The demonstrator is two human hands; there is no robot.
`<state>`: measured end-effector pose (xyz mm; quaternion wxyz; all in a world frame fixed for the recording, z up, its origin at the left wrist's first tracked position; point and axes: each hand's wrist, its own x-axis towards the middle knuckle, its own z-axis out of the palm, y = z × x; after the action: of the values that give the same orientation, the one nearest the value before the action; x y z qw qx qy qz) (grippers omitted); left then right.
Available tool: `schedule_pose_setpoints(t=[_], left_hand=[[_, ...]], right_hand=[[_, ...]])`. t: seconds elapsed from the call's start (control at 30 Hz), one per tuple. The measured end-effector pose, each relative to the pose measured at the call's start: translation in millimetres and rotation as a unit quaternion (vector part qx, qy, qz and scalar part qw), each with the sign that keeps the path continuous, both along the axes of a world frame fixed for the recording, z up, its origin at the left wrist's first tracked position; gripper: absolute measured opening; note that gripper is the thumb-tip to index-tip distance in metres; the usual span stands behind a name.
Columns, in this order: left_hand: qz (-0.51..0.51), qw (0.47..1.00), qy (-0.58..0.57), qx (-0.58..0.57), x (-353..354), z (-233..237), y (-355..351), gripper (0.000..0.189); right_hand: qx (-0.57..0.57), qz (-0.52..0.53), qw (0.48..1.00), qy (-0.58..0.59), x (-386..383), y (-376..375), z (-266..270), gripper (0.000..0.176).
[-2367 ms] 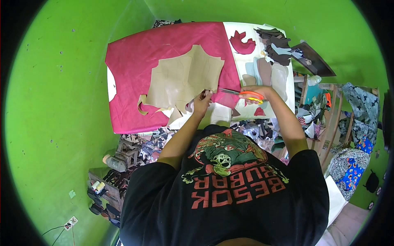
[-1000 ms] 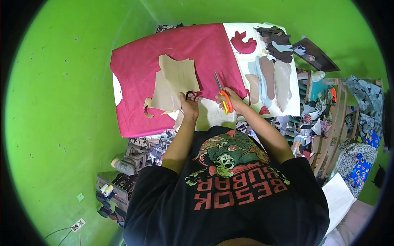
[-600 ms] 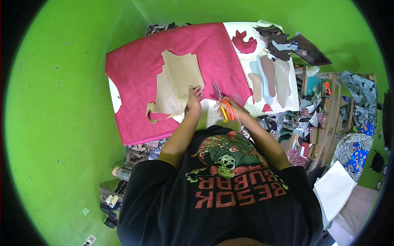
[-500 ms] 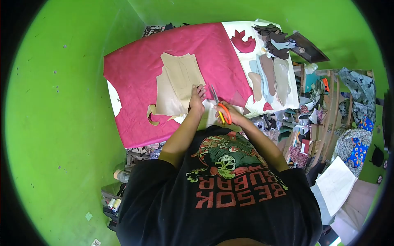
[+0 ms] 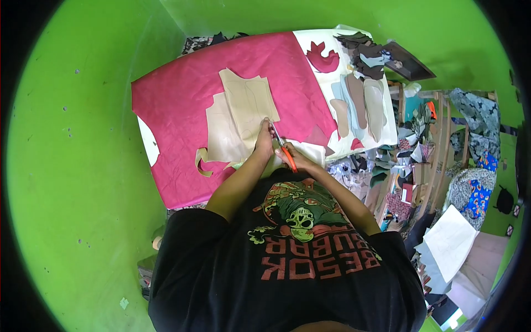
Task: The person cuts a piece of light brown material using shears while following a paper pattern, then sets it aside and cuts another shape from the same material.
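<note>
A tan sheet of material [image 5: 248,99] with drawn outlines lies over a paler beige piece [image 5: 222,127] on the red sheet [image 5: 177,105]. My left hand [image 5: 265,138] is closed on the tan sheet's lower right edge. In my right hand [image 5: 293,155] are scissors [image 5: 289,157] with orange handles. Their blades point up and left and meet the sheet's edge beside my left fingers. A narrow curled tan strip [image 5: 200,163] hangs off the lower left of the beige piece.
At the table's right, a white surface [image 5: 310,44] bears grey, brown and blue cut pieces [image 5: 359,99], a red scrap [image 5: 322,57] and a dark stack [image 5: 359,47]. A wooden rack [image 5: 437,144] full of scraps stands further right. Green walls [image 5: 72,166] enclose the left and back.
The scissors have moved left from apart to the tan sheet's edge, and their blades have closed together. My left hand stays at the sheet. The whole view has shifted slightly.
</note>
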<state>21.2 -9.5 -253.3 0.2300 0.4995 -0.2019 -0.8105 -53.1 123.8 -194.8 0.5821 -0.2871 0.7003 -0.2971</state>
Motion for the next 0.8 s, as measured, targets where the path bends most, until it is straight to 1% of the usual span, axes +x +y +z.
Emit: schedule_pose_setpoints(t=[0.07, 0.1, 0.13, 0.2, 0.23, 0.27, 0.33, 0.37, 0.4, 0.47, 0.5, 0.57, 0.67, 0.8], left_hand=[[0.042, 0.997, -0.044, 0.045, -4.0, -1.4, 0.9, 0.038], [0.041, 0.997, -0.048, 0.044, -4.5, -4.7, 1.7, 0.038], [0.036, 0.997, -0.059, 0.035, -4.3, -8.9, 2.9, 0.040], [0.026, 0.996, -0.084, 0.022, 0.4, -12.9, 7.6, 0.044], [0.005, 0.996, -0.086, 0.019, 2.5, -12.6, 8.5, 0.046], [0.004, 0.996, -0.091, 0.022, 3.8, -11.5, 11.1, 0.046], [0.045, 0.997, -0.062, 0.020, 3.3, -8.8, 12.7, 0.048], [0.069, 0.997, -0.020, 0.017, 4.1, -19.1, 13.8, 0.052], [0.071, 0.997, -0.020, 0.016, 2.8, -14.9, 11.5, 0.052], [0.123, 0.992, -0.025, 0.023, 1.1, -6.4, 9.2, 0.056], [0.120, 0.992, -0.025, 0.023, 0.2, -12.7, 8.5, 0.056], [0.161, 0.984, -0.072, 0.031, -3.4, -25.0, 4.6, 0.058], [0.149, 0.987, -0.054, 0.023, -5.6, -17.9, 2.2, 0.053], [0.152, 0.988, -0.036, 0.022, -5.3, -15.3, 1.5, 0.047]], right_hand=[[0.019, 0.023, 0.999, -0.010, -9.1, -9.7, 17.2, 0.059], [0.018, 0.030, 0.999, 0.013, -10.8, -14.2, 18.0, 0.058], [0.018, 0.028, 0.999, 0.009, -14.3, -16.4, 19.1, 0.058], [-0.002, 0.038, 0.999, -0.010, -19.9, -18.1, 19.9, 0.059], [0.030, 0.042, 0.998, -0.043, -22.2, -19.7, 14.6, 0.060], [0.033, 0.042, 0.997, -0.047, -22.6, -22.1, 11.7, 0.060], [0.011, 0.015, 0.999, -0.043, -21.8, -30.4, 11.3, 0.062], [0.020, 0.006, 0.998, -0.056, -24.6, -32.5, 13.6, 0.064], [0.019, 0.008, 0.998, -0.056, -27.8, -35.9, 20.0, 0.064], [0.041, 0.043, 0.996, -0.061, -30.7, -40.0, 32.0, 0.065], [0.041, 0.040, 0.996, -0.061, -32.2, -37.3, 27.8, 0.065], [0.052, 0.062, 0.993, -0.083, -37.3, -30.7, 21.1, 0.066], [0.036, 0.083, 0.995, -0.048, -41.1, -18.4, 20.0, 0.066], [0.035, 0.076, 0.996, -0.032, -37.5, -13.6, 17.0, 0.064]])
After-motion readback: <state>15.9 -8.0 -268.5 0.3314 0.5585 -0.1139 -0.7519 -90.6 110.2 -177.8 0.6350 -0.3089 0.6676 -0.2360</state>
